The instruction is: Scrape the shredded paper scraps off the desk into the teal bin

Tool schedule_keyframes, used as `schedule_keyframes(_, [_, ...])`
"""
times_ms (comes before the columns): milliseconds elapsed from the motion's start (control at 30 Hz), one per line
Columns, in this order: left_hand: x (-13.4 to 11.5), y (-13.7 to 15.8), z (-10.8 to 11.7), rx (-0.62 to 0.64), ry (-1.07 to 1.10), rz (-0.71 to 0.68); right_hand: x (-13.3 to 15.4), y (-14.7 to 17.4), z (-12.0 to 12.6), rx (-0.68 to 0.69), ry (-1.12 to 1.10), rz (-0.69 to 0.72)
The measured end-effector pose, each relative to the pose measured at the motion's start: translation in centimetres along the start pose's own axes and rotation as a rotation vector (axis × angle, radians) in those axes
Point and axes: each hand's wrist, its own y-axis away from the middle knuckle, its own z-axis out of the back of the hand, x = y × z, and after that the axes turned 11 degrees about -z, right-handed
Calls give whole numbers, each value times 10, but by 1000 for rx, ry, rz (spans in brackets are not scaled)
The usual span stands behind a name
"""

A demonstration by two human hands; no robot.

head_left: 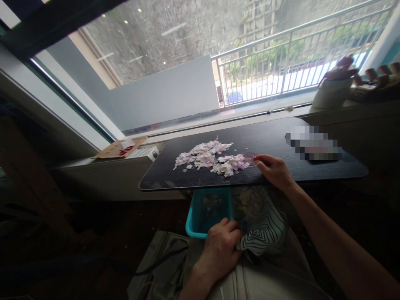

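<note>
My right hand (pixel 274 170) pinches a see-through pinkish-red piece (pixel 249 157) at the right edge of a pile of small paper scraps (pixel 229 164). What kind of thing the piece is, I cannot make out. The scraps, white and pink, lie in two joined heaps on a dark tabletop (pixel 265 139). Below the table's front edge, my left hand (pixel 222 246) is closed at the edge of a cloth bag (pixel 264 237) with black line patterns. Its fingers also lie against the rim of a teal plastic basket (pixel 189 223). Scraps show inside both basket and bag.
A blurred-out item (pixel 314 143) rests on the table's right side. A brown paper envelope (pixel 120 148) lies on the left sill near a radiator (pixel 143 153). A whitish pot (pixel 333 91) stands on the right sill. The window (pixel 175 96) runs behind the table.
</note>
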Motion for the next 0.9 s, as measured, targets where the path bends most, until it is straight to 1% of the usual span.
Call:
schedule_keyframes(67, [0,0,0,1,5,2,1,1,-1,-21,-6,3])
schedule_keyframes(133, [0,0,0,5,11,4,3,2,-1,5,-36,49])
schedule_keyframes(233, [0,0,0,9,12,11,6,4,-2,164,1,171])
schedule_keyframes(267, [0,-1,-1,8,11,14,6,4,-2,206,29,194])
schedule_keyframes(300, [0,-1,-1,7,9,15,6,4,-2,220,52,198])
schedule_keyframes(333, [0,-1,-1,3,6,15,5,4,-2,207,66,184])
schedule_keyframes(467, [0,-1,-2,-6,6,7,2,3,-2,28,60,65])
schedule_keyframes(500, [0,-1,-2,-4,8,5,1,4,-1,2,45,52])
schedule_keyframes(567, [0,0,-2,2,12,10,2,4,-1,6,5,60])
schedule_keyframes(700, [-1,0,-2,6,14,24,3,5,-1,87,0,101])
schedule_keyframes(900, [-1,0,-1,-3,17,21,3,5,-1,-12,-6,15])
